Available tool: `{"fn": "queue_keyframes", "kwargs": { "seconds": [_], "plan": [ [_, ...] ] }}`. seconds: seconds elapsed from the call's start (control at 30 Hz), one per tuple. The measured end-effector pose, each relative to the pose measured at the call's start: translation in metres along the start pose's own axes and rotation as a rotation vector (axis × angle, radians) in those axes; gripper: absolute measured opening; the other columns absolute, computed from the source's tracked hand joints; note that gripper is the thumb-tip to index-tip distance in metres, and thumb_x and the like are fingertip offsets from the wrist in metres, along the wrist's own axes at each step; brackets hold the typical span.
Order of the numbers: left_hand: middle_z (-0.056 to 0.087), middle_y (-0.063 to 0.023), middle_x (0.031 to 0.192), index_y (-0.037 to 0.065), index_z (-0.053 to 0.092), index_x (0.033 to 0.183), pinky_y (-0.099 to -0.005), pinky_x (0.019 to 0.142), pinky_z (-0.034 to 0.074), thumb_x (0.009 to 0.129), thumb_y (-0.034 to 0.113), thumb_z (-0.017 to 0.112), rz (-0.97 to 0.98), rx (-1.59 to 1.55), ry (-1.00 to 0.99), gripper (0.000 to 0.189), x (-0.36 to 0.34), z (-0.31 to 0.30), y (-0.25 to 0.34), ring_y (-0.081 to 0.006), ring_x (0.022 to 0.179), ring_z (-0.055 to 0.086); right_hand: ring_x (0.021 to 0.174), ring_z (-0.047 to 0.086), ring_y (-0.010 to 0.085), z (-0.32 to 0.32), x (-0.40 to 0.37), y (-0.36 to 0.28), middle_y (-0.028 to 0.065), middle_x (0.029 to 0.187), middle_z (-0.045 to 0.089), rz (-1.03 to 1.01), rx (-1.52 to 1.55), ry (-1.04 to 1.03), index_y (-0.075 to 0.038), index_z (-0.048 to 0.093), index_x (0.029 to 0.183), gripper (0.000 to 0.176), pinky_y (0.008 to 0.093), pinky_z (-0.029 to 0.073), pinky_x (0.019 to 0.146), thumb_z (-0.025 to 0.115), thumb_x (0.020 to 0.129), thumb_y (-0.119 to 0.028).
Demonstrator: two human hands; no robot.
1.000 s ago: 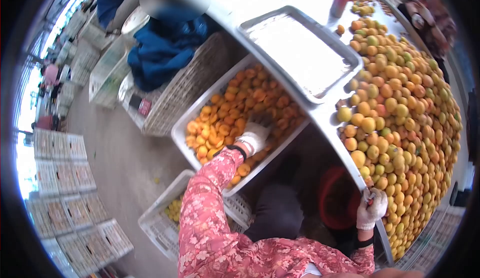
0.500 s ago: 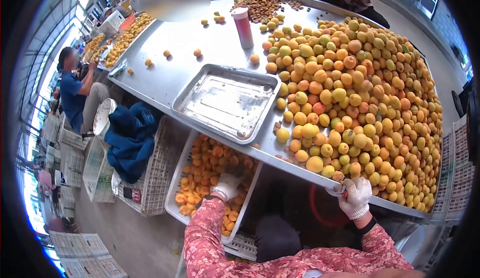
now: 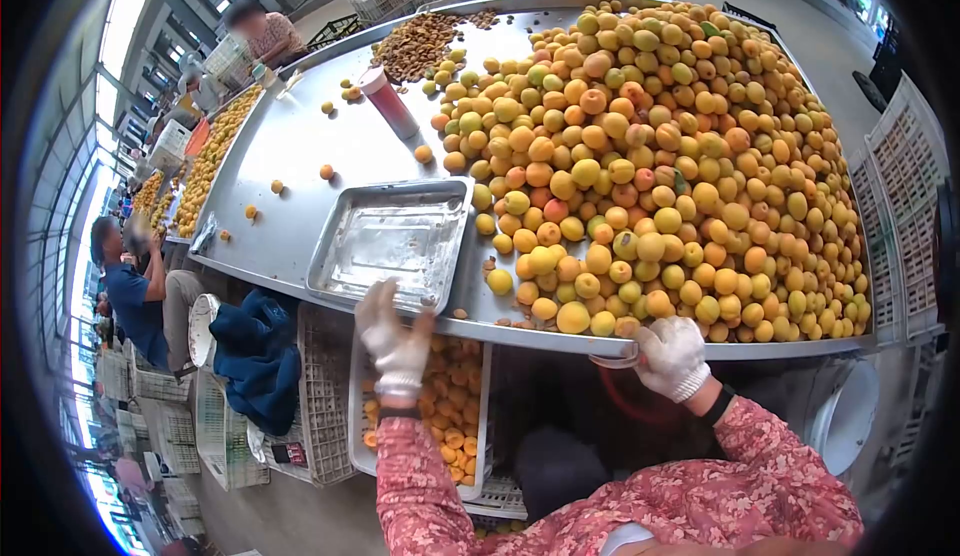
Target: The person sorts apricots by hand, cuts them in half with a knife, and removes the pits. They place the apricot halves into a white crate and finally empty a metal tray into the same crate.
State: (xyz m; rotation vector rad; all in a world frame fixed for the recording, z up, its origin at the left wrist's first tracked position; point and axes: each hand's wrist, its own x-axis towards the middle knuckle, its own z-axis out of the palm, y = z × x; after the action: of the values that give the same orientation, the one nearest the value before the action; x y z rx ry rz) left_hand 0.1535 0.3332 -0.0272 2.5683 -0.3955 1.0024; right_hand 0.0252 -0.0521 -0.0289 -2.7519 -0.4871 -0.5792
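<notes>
My left hand (image 3: 393, 341), in a white glove, is raised over the front edge of the metal tray (image 3: 330, 226); its fingers are spread, slightly blurred, with nothing visible in them. Below it, a white crate (image 3: 484, 426) holds orange, apparently halved apricots (image 3: 455, 396). My right hand (image 3: 673, 358), also gloved, is closed at the table's front edge beside the heap of whole apricots (image 3: 640, 186). A small curved, shiny piece (image 3: 614, 360) shows by its fingers, but I cannot make out what it is. The tray holds only wet-looking residue.
A pinkish-red tumbler (image 3: 390, 104) stands on the metal table (image 3: 240, 211) near a pile of brown pits (image 3: 415, 46). Plastic crates (image 3: 328, 396) and a dark blue cloth (image 3: 255, 356) are at the left. A white bucket (image 3: 843, 416) sits at the right. Other people sit around.
My left hand has risen out of the crate of apricot halves to the tray's front edge, its fingers spreading. The right hand stays closed at the table edge. The view has turned.
</notes>
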Motion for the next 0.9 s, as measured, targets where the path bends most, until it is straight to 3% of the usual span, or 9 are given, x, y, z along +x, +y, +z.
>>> {"fn": "queue_keyframes", "kwargs": {
  "seconds": [0.03, 0.1, 0.23, 0.37, 0.5, 0.63, 0.73, 0.8, 0.9],
  "plan": [
    [0.063, -0.0145, 0.114, 0.005, 0.058, 0.123, -0.0467, 0.101, 0.041, 0.081, 0.043, 0.075, 0.087, 0.066, -0.077, 0.059, 0.007, 0.003, 0.017, -0.0285, 0.102, 0.061, 0.067, 0.055, 0.0263, 0.000, 0.000, 0.001, 0.0055, 0.073, 0.054, 0.004, 0.002, -0.001, -0.011, 0.065, 0.095, 0.033, 0.0407, 0.042, 0.059, 0.070, 0.064, -0.019],
    [0.068, -0.0116, 0.104, 0.010, 0.060, 0.120, -0.0492, 0.109, 0.029, 0.080, 0.034, 0.072, -0.089, 0.095, -0.450, 0.048, -0.002, 0.026, 0.027, -0.0285, 0.100, 0.063, 0.068, 0.056, 0.0259, -0.001, -0.002, 0.001, 0.0051, 0.073, 0.054, -0.008, 0.003, 0.021, -0.011, 0.065, 0.096, 0.033, 0.0407, 0.042, 0.059, 0.070, 0.065, -0.020],
    [0.070, -0.0116, 0.102, 0.009, 0.059, 0.119, -0.0541, 0.111, 0.025, 0.083, 0.027, 0.065, -0.133, 0.112, -0.432, 0.041, -0.008, 0.061, 0.024, -0.0318, 0.099, 0.064, 0.069, 0.057, 0.0250, -0.004, -0.002, 0.004, 0.0052, 0.074, 0.055, -0.016, 0.034, 0.018, -0.013, 0.066, 0.095, 0.030, 0.0393, 0.044, 0.059, 0.070, 0.066, -0.019],
    [0.065, -0.0143, 0.115, 0.008, 0.055, 0.126, -0.0545, 0.111, 0.023, 0.084, 0.028, 0.065, -0.285, 0.209, -0.554, 0.047, 0.009, 0.046, 0.056, -0.0317, 0.111, 0.059, 0.068, 0.059, 0.0287, -0.014, -0.011, 0.018, 0.0075, 0.072, 0.057, 0.031, 0.184, -0.003, -0.012, 0.065, 0.082, 0.018, 0.0418, 0.048, 0.061, 0.071, 0.066, -0.017],
    [0.061, -0.0135, 0.122, 0.009, 0.057, 0.124, -0.0523, 0.106, 0.032, 0.082, 0.028, 0.069, -0.066, 0.091, -0.334, 0.048, 0.005, 0.021, 0.107, -0.0327, 0.113, 0.056, 0.057, 0.054, 0.0123, -0.070, -0.040, 0.025, -0.0018, 0.062, 0.050, 0.549, 0.914, 0.248, -0.008, 0.059, 0.079, 0.014, 0.0293, 0.043, 0.053, 0.068, 0.089, -0.015],
    [0.063, -0.0151, 0.113, 0.009, 0.061, 0.117, -0.0462, 0.089, 0.047, 0.079, 0.015, 0.073, -0.014, -0.205, -0.314, 0.041, -0.015, 0.000, 0.182, -0.0362, 0.102, 0.059, 0.049, 0.041, 0.0045, -0.110, -0.081, 0.063, -0.0036, 0.064, 0.049, 0.906, 1.352, 0.231, -0.011, 0.052, 0.087, 0.013, 0.0203, 0.035, 0.044, 0.060, 0.096, -0.018],
    [0.068, -0.0132, 0.093, 0.005, 0.065, 0.110, -0.0360, 0.077, 0.052, 0.085, 0.013, 0.069, -0.129, -0.447, -0.403, 0.026, -0.041, -0.005, 0.227, -0.0249, 0.084, 0.065, 0.049, 0.043, 0.0051, -0.141, -0.107, 0.076, -0.0018, 0.065, 0.050, 1.036, 1.247, 0.032, -0.011, 0.052, 0.085, 0.018, 0.0213, 0.034, 0.042, 0.059, 0.096, -0.023],
    [0.065, -0.0060, 0.076, 0.002, 0.067, 0.103, -0.0252, 0.067, 0.050, 0.091, 0.010, 0.062, -0.274, -0.657, -0.494, 0.015, -0.058, -0.012, 0.252, -0.0106, 0.070, 0.061, 0.050, 0.044, 0.0053, -0.134, -0.128, 0.093, -0.0005, 0.066, 0.052, 0.701, 0.688, -0.073, -0.009, 0.054, 0.088, 0.019, 0.0215, 0.034, 0.043, 0.059, 0.096, -0.026],
    [0.063, -0.0010, 0.074, 0.001, 0.067, 0.096, -0.0224, 0.065, 0.048, 0.093, 0.011, 0.059, -0.512, -0.961, -0.631, 0.013, -0.067, -0.031, 0.280, -0.0066, 0.069, 0.058, 0.053, 0.046, 0.0053, -0.202, -0.109, 0.077, -0.0005, 0.068, 0.053, 0.957, 0.965, -0.070, -0.007, 0.058, 0.093, 0.017, 0.0209, 0.036, 0.047, 0.057, 0.096, -0.024]
  ]
}}
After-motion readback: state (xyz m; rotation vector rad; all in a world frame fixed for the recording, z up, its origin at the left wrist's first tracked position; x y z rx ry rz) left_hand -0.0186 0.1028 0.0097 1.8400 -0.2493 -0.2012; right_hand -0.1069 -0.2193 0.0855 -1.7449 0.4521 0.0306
